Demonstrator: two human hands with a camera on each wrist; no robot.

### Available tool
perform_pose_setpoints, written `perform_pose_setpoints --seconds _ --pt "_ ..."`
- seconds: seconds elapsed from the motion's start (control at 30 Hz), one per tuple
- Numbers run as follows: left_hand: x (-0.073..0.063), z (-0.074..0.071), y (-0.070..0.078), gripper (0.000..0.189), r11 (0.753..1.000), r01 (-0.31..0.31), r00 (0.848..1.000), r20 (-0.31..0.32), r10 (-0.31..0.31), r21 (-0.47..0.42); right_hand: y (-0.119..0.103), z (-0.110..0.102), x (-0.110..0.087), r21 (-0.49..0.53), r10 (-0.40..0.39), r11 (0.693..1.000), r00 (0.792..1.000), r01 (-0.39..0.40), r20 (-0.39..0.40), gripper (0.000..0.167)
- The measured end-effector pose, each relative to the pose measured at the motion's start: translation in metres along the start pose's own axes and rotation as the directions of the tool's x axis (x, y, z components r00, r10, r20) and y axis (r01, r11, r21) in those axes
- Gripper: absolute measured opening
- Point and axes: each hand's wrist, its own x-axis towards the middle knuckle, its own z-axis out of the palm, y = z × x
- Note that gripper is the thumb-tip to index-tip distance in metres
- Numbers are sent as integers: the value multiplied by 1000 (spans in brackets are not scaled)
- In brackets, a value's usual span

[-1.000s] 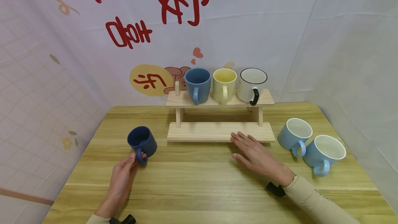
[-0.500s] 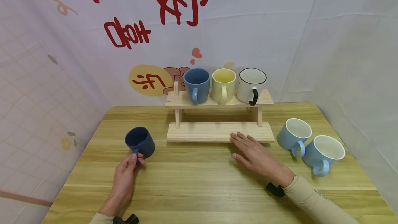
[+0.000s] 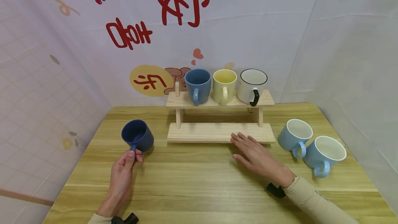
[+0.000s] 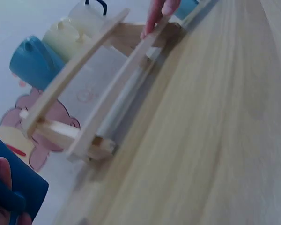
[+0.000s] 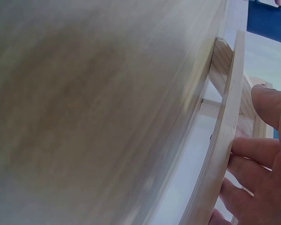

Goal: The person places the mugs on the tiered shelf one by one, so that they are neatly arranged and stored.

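Observation:
On the left, my left hand (image 3: 121,175) pinches the handle of a dark blue mug (image 3: 144,140), whose mouth leans toward the left. The mug hangs just above the table in the head view and shows large at the lower left of the left wrist view (image 4: 25,180). My right hand (image 3: 259,156) lies with extended fingers at the front edge of the lower board of a two-tier wooden rack (image 3: 202,132). In the right wrist view its fingertips (image 5: 241,145) touch that board's edge. A blue mug (image 3: 199,91), a yellow mug (image 3: 221,91) and a white mug (image 3: 247,87) stand on the upper board.
Two light blue mugs with white insides, one farther back (image 3: 287,137) and one nearer (image 3: 314,156), stand close together right of the rack. A printed cloth (image 3: 248,27) hangs behind the wooden table (image 3: 199,186) and along its sides.
My left hand has closed more firmly on the dark blue mug's handle and raised the mug off the table, tilting it slightly to the left. My right hand stays at the rack.

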Motion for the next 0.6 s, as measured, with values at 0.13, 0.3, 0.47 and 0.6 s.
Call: perform_pose_setpoints --seconds 0.13,0.3,0.47,0.6 --pt "-1 8 9 45 999 2 1000 11 -2 37 1 1 -1 1 0 1000 1000 0 3 62" --pt "-3 18 15 43 999 -6 999 46 4 43 1 2 -1 3 2 1000 1000 -2 4 62" --pt "-4 28 19 41 998 -27 996 83 22 65 1 2 -1 7 5 1000 1000 -5 7 62" --pt "-4 36 21 39 997 -34 995 96 28 64 1 1 -1 10 7 1000 1000 -7 6 62"
